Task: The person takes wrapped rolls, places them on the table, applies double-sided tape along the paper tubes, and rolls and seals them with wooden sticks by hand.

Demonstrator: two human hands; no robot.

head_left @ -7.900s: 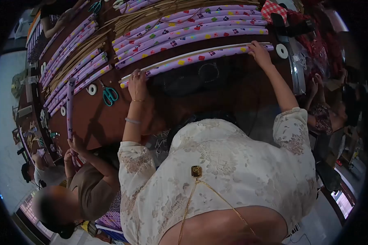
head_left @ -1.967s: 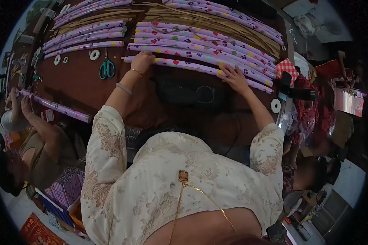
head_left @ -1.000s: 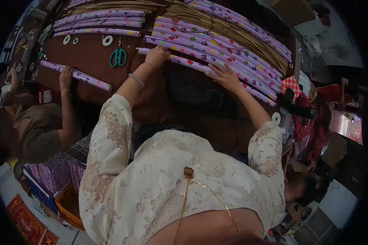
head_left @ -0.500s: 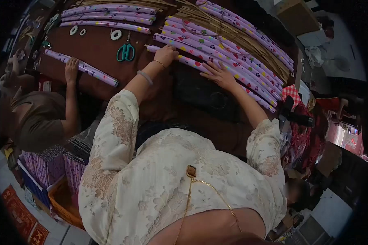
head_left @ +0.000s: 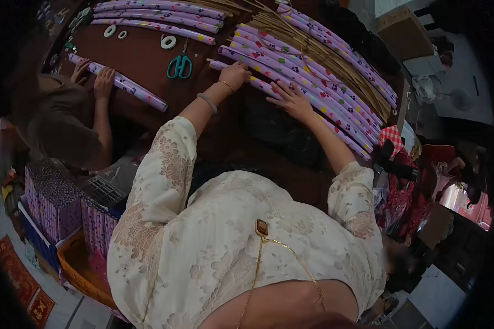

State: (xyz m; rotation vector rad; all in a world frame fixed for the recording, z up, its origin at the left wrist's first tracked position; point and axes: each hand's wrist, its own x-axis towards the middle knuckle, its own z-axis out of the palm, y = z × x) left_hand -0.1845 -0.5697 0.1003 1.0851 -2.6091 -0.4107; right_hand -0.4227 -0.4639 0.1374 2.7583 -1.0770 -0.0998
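Observation:
My left hand (head_left: 235, 75) is closed over the nearest purple patterned paper roll (head_left: 260, 84), close to its left end. A pale stick end pokes out of the roll there. Farther right, my right hand (head_left: 292, 101) lies on the same roll with fingers spread and holds nothing. Right behind it, several similar rolls (head_left: 291, 64) lie side by side, slanting down to the right. What my left fingertips do under the roll is hidden.
Thin wooden strips (head_left: 335, 66) lie behind the rolls. Teal scissors (head_left: 179, 66) and white tape rolls (head_left: 168, 41) lie left on the brown table (head_left: 142, 66). At the left, a co-worker's hands (head_left: 104, 83) rest on another roll (head_left: 137, 93). An orange crate (head_left: 74, 266) stands lower left.
The view has shifted, so the table's things sit farther right. My hands stay on the same roll. The co-worker's second hand now shows on their roll.

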